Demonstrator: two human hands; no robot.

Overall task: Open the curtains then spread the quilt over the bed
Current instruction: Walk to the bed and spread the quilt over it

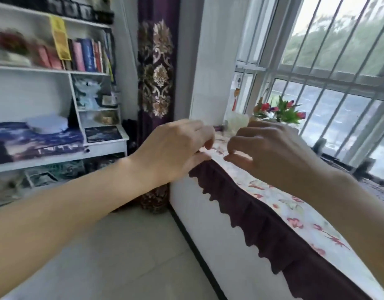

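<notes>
Floral cotton with a dark purple frill is pinched in both hands at the near corner of a raised ledge below the window. This cloth (pixel 294 215) is taken here to be the quilt, though it may be a ledge cover; the view does not settle it.

Left hand (pixel 176 148): fingers curled, thumb pressed against the forefinger, closed on the cloth edge at the frill (pixel 251 217). Right hand (pixel 273 152): thumb and forefinger closed in a fine pinch on the printed top surface, just beside the left hand; the other fingers are half curled and hold nothing.

Landmark: the window (pixel 327 72), barred, daylight showing through.
- Cloth: directly below the window, running along the ledge toward the camera, frill hanging over the white front face.
- Flowers (pixel 281 111): on the ledge at the foot of the window, beyond the hands.
- Curtain (pixel 157 83): purple with gold pattern, gathered into a narrow column left of the window, beyond a white wall.
- Shelves (pixel 57 83): further left of the window, past the curtain, holding books.

Task status, as judged:
1. Curtains: this one is drawn clear of the glass; the step appears done on this side. The other side is out of view.
2. Quilt: spreading appears under way at this corner. The cloth lies flat along the visible ledge; its far end is out of view.
</notes>
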